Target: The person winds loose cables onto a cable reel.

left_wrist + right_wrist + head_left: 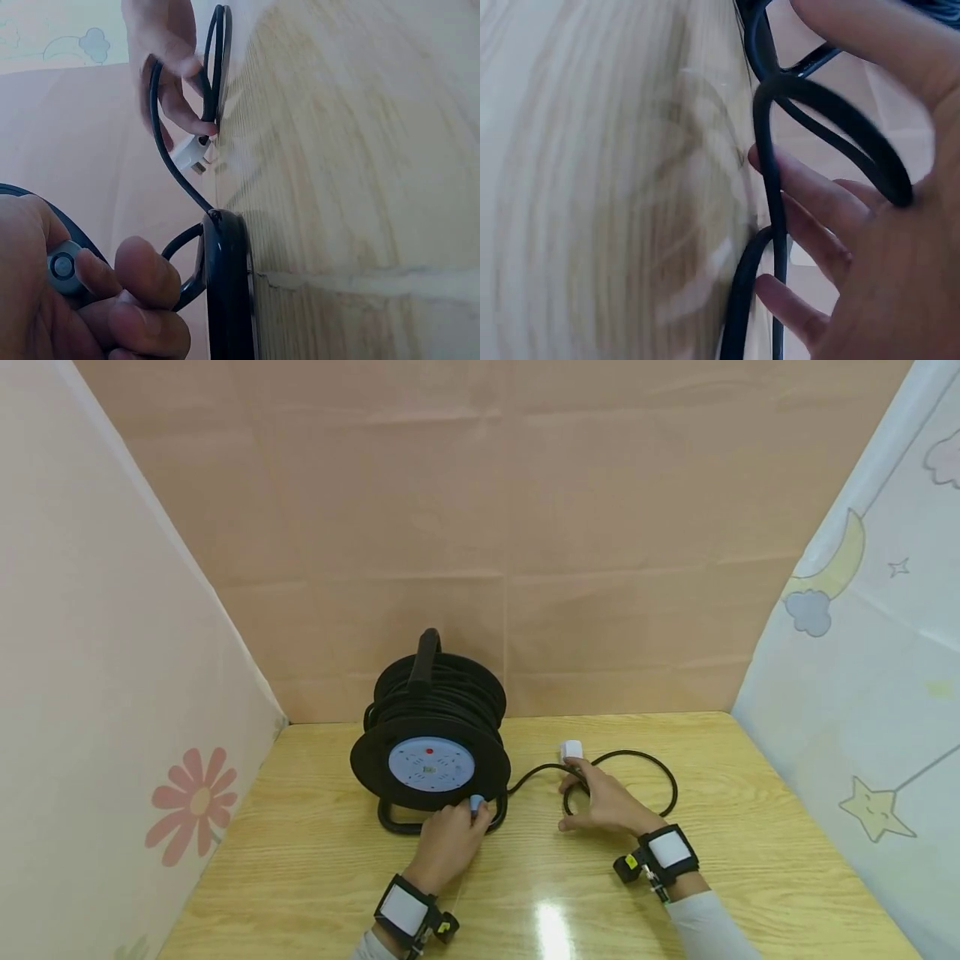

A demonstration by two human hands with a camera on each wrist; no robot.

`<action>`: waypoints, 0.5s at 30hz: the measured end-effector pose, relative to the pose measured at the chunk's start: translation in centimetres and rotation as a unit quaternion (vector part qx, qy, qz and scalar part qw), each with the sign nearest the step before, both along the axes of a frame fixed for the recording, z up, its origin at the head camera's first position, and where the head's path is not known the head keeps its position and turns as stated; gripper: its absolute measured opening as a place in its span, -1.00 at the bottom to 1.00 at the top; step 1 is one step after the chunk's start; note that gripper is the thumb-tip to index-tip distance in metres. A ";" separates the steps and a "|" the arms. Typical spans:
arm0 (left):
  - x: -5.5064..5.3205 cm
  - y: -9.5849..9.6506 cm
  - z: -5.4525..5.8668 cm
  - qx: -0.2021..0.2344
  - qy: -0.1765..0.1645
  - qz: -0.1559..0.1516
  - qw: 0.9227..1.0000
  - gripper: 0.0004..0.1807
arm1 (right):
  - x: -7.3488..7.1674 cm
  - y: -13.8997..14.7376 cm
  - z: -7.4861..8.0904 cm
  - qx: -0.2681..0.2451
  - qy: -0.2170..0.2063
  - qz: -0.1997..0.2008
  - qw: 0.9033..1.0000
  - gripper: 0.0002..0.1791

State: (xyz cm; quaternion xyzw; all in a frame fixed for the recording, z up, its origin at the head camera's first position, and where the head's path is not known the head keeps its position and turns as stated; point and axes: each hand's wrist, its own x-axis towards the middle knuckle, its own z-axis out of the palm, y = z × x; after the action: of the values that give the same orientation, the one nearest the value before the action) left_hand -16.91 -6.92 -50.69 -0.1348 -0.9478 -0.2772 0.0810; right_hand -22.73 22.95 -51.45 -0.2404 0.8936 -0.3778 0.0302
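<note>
A black cable reel (381, 758) stands on the table, its cord wound round the drum and a pale blue socket panel (431, 764) facing front. My left hand (450, 843) curls its fingers round the small grey-blue winding knob (66, 266) at the reel's lower right rim. To the right, my right hand (611, 802) is at the loose black cable (671, 777), thumb and fingers spread apart. In the right wrist view a loop of that cable (766, 142) passes between thumb and fingers, and the fingertips touch it. A white plug (572, 749) lies just beyond these fingers.
The reel rests on a black tube frame (397, 828) and has a carrying handle (424, 664) on top. Behind the wooden table (300, 860) rises a brown paper backdrop (600, 568). Printed white sheets hang on both sides. Each wrist wears a strapped camera.
</note>
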 end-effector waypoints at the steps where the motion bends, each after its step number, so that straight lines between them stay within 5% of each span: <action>1: 0.0 0.0 0.0 0.000 -0.001 0.002 1.000 -0.48 | -0.1 0.2 -0.1 -0.002 0.005 0.009 1.000 0.21; 5: -0.1 -0.1 -0.4 -0.001 0.004 0.014 1.000 -0.49 | -0.6 1.1 -0.6 -0.007 0.026 0.006 1.000 0.17; 12: 0.2 -1.2 -1.1 -0.004 0.009 0.036 0.999 -0.49 | -0.5 2.4 -2.1 -0.007 0.074 -0.035 0.997 -0.61; 15: 0.2 -1.9 -1.4 -0.005 0.004 0.043 0.999 -0.49 | -0.4 2.6 -2.2 0.000 0.101 -0.039 0.994 -0.78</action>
State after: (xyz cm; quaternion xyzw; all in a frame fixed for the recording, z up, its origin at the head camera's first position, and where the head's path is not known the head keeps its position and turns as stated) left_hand -16.72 -8.78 -52.07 -0.0951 -0.9540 -0.2678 0.0955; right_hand -23.15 25.54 -53.63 -0.2421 0.9008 -0.3526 -0.0753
